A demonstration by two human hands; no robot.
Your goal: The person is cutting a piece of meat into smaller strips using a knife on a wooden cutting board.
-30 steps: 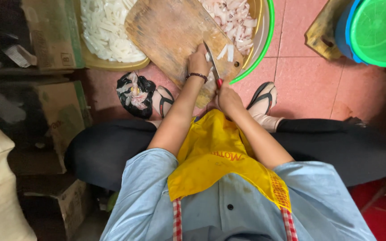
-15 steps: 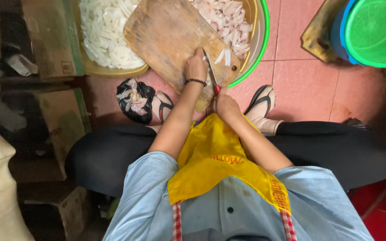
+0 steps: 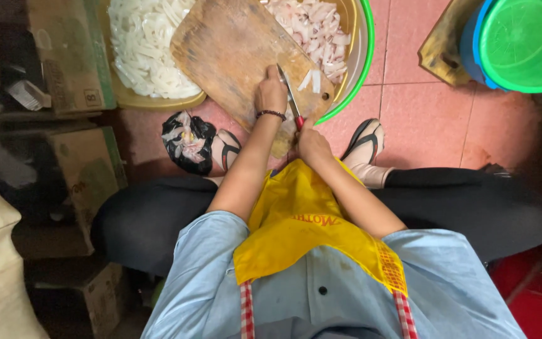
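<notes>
Wooden cutting board (image 3: 233,56): left hand (image 3: 271,95) fingers curled, pressing it; right hand (image 3: 312,144) at 5 o'clock, fingers closed around red-handled knife (image 3: 291,100).

knife (image 3: 291,100): red handle, blade on board | wooden cutting board (image 3: 233,50): tilted across basins

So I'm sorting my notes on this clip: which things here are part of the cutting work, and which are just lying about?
In use:
- left hand on the wooden cutting board
- right hand holding the red-handled knife
- cut white pieces on the board
- two basins of pale slices

Lying about:
- black bag
- cardboard boxes
- green tub
</notes>
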